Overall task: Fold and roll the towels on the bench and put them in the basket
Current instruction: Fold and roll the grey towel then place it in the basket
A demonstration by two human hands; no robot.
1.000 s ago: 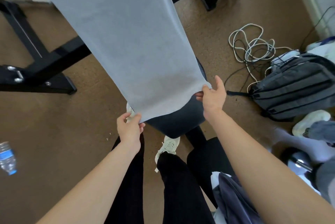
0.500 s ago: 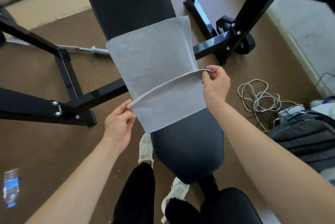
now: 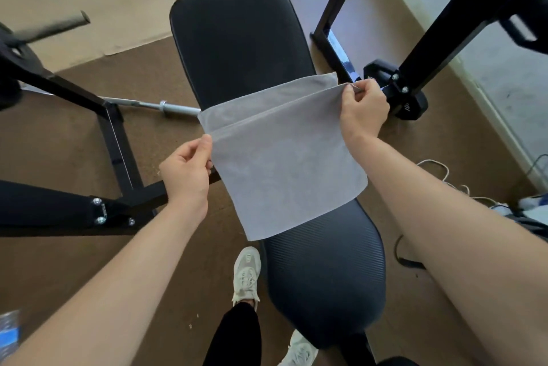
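Towel [image 3: 284, 175], lifted edge now nearer far edge

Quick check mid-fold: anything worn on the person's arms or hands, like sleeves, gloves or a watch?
Nothing shows. The left hand and right hand are ungloved, both forearms bare to the frame's edge; no sleeve, watch, bracelet or ring visible.

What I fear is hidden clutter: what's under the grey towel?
Under the grey cloth towel lies the black padded bench, showing beyond both ends. The left hand and right hand pinch its folded-over layer; the bench's middle is hidden.
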